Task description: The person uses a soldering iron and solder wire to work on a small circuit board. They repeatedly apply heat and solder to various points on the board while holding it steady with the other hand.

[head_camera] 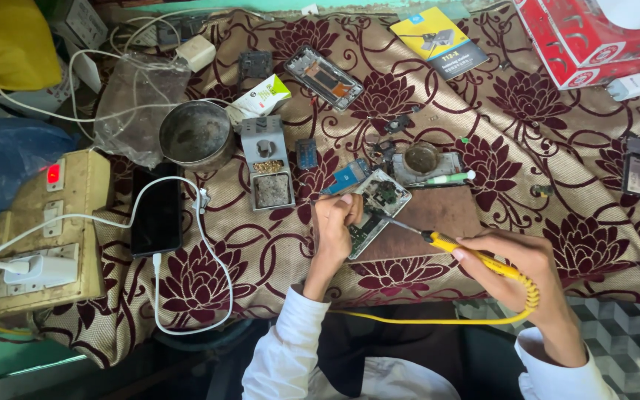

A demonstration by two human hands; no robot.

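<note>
An opened phone point(376, 210) with its circuit board showing lies on a brown wooden board point(438, 215) at the table's front. My left hand point(335, 226) rests on the phone's left edge and steadies it. My right hand point(516, 263) grips a yellow soldering iron point(475, 255) like a pen. Its thin metal tip point(398, 224) points left and touches the phone's board. The iron's yellow cable point(438, 320) loops back under my arms.
A soldering iron stand point(267, 159) with sponge, a round metal bowl point(196, 135), a black phone point(156, 211) on a white charging cable, a switchboard point(35, 230), another opened phone point(324, 76), a small tin point(421, 158), a green-handled tool point(446, 178) and red boxes point(594, 33) crowd the floral cloth.
</note>
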